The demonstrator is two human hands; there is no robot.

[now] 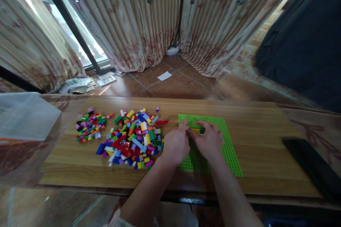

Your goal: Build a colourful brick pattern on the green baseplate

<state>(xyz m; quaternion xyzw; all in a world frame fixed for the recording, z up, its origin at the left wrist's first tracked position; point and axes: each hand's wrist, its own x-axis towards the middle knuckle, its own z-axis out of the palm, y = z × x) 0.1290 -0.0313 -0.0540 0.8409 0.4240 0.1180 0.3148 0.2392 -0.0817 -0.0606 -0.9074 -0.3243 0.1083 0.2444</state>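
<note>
A bright green studded baseplate (229, 149) lies flat on the wooden board, with both hands over its upper part. A yellow toy brick (196, 131) and a dark green toy brick (202, 131) show end to end between the thumb and fingers of my right hand (210, 142). Closed at their left end is my left hand (176, 145), its fingertips close to the right thumb. Whatever the left fingers pinch is hidden. Whether the bricks are pressed onto the studs I cannot tell.
Left of the baseplate spreads a large pile of mixed toy bricks (138, 140), with a smaller pile of little pieces (92, 126) beyond it. A translucent plastic bin (29, 115) stands at the far left. A black phone-like slab (311, 163) lies at the right.
</note>
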